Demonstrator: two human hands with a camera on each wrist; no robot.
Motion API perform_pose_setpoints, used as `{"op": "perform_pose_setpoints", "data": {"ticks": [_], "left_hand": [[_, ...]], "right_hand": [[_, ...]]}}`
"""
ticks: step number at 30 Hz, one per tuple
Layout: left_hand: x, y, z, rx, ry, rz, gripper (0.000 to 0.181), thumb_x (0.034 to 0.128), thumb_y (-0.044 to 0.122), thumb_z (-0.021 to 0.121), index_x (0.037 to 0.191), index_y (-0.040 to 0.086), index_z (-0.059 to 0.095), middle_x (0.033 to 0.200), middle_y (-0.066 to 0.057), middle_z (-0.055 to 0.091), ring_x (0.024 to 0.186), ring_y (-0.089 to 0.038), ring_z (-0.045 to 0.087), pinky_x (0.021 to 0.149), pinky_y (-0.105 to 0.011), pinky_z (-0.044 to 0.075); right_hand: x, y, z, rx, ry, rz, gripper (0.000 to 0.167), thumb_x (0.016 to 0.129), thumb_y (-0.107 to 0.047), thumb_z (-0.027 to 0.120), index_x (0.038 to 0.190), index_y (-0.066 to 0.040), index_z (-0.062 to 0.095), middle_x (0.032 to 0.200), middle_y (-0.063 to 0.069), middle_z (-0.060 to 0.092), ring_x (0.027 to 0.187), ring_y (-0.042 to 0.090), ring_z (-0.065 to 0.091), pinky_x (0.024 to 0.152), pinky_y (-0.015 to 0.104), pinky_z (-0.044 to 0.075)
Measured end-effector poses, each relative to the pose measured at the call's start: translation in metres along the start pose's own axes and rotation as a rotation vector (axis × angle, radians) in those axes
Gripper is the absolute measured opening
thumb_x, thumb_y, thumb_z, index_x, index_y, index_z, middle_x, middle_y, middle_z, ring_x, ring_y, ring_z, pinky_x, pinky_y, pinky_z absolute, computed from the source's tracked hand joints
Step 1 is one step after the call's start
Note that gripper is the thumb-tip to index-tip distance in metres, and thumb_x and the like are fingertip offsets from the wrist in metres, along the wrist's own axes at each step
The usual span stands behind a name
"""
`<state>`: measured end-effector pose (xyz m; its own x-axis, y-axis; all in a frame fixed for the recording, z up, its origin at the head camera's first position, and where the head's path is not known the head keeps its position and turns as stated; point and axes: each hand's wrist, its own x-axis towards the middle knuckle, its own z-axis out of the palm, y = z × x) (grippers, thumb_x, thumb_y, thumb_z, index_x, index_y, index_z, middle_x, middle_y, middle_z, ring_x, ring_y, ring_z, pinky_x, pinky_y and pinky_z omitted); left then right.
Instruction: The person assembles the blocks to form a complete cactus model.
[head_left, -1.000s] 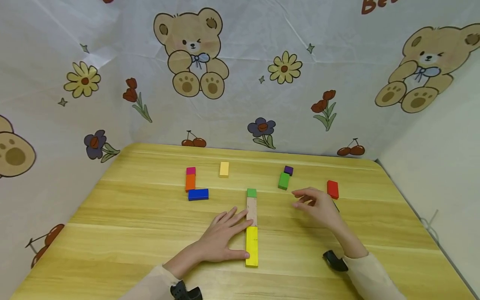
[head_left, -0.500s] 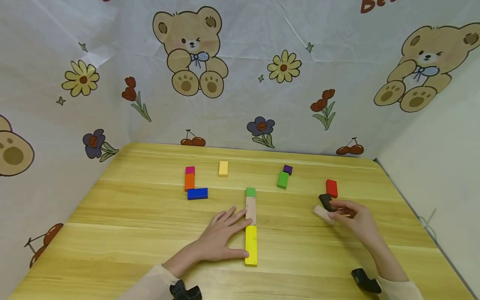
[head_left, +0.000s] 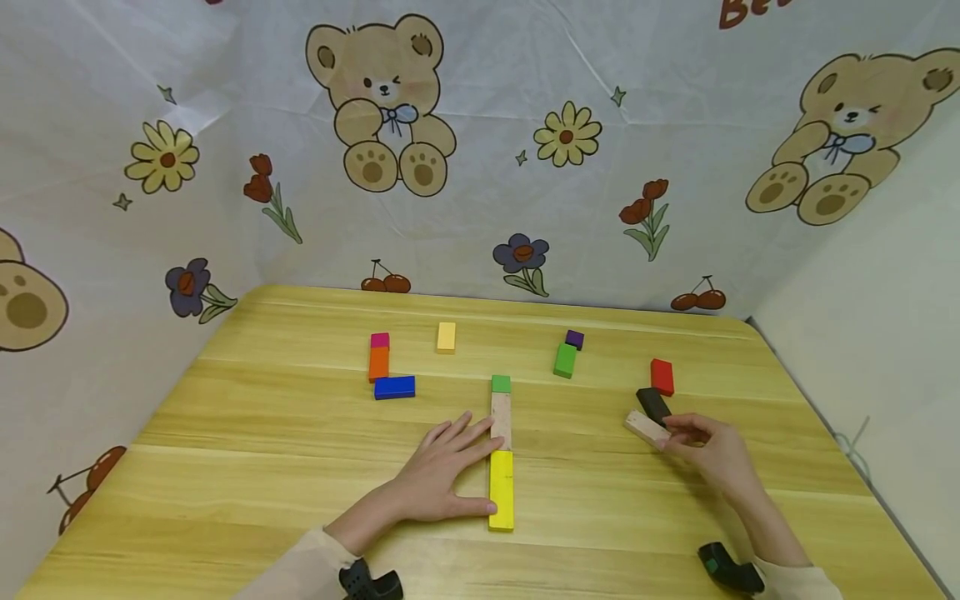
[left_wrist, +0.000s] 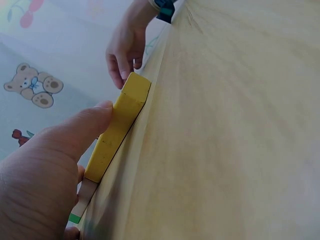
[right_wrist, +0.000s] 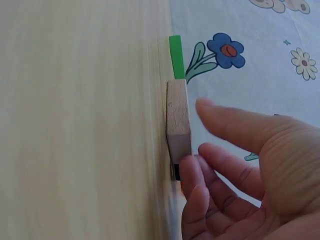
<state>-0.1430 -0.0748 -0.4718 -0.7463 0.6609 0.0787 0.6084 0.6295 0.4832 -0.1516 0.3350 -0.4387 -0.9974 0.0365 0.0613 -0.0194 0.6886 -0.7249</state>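
My left hand (head_left: 438, 479) lies spread beside a straight row of blocks, its thumb against the long yellow block (head_left: 502, 492) and its fingertips at the plain wooden block (head_left: 500, 412). A small green block (head_left: 501, 383) tops that row. Over to the right, my right hand (head_left: 708, 450) has its fingers at the near end of a loose plain wooden block (head_left: 647, 428), close to a black block (head_left: 652, 404). In the right wrist view the thumb stands apart from that wooden block (right_wrist: 178, 107), and the other fingers curl loosely by its end.
A red block (head_left: 662, 377) lies behind the black one. Green (head_left: 566, 360) and purple (head_left: 574, 339) blocks touch at the back. To the left are pink (head_left: 380, 340), orange (head_left: 378, 364), blue (head_left: 394, 387) and pale yellow (head_left: 446, 338) blocks. A patterned cloth hangs behind the table.
My right hand has moved right and toward me, from beside the green block to the loose wooden block, uncovering the black and wooden blocks. My left hand stays put.
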Motion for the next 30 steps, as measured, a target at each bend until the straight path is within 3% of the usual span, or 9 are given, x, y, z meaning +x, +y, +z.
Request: {"op": "perform_pose_setpoints", "data": {"ticks": [8,18,30], "left_hand": [[0.0,-0.001,0.001,0.0,0.001,0.006,0.083,0.0842,0.068,0.059,0.154,0.03,0.033,0.164,0.003,0.017,0.152,-0.031,0.01,0.119,-0.057,0.014],[0.001,0.0,0.0,0.005,0.001,0.01,0.084,0.0841,0.068,0.059,0.154,0.029,0.032,0.164,0.003,0.017,0.152,-0.031,0.01,0.119,-0.056,0.013],[-0.001,0.001,-0.001,-0.011,0.002,0.001,0.084,0.0838,0.067,0.06,0.154,0.028,0.033,0.164,0.003,0.017,0.152,-0.031,0.01,0.119,-0.056,0.013]], "right_hand": [[-0.001,0.005,0.002,-0.028,-0.035,0.02,0.041,0.078,-0.018,0.083,0.11,0.003,0.068,0.087,0.01,0.071,0.072,-0.002,0.059,0.061,0.018,0.048],[-0.001,0.005,0.002,-0.082,-0.01,0.006,0.035,0.078,-0.014,0.083,0.106,0.001,0.07,0.085,0.009,0.071,0.07,-0.004,0.057,0.061,0.018,0.046],[0.005,-0.014,0.003,-0.062,-0.05,0.0,0.037,0.08,-0.02,0.082,0.11,-0.002,0.07,0.092,0.009,0.071,0.075,0.0,0.061,0.066,0.018,0.049]]}}
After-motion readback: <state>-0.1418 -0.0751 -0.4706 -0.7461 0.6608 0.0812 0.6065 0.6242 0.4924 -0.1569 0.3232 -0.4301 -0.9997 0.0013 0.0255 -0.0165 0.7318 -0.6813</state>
